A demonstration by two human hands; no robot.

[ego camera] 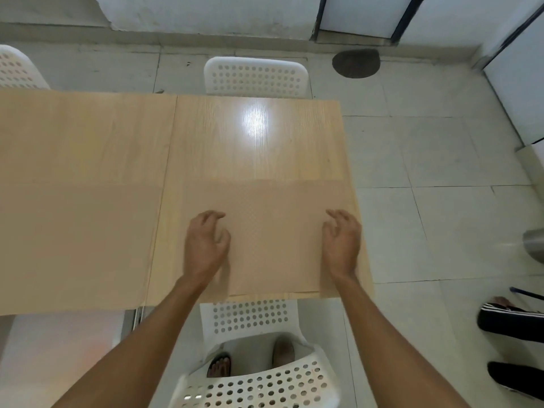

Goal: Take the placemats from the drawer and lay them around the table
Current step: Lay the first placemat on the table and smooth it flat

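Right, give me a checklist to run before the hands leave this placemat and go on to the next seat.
1. Placemat lies flat on the table: ok.
2. Its near edge is parallel to the table edge, in front of the near chair: ok.
3. It stays inside the table's right edge: cannot tell, colours blend.
4. Left hand and right hand hold nothing, fingers loosely curled above the mat: ok.
5. Place in front of the far chair has a mat: not ok, bare wood there.
6. Spare mats in reach: cannot tell, none in view.
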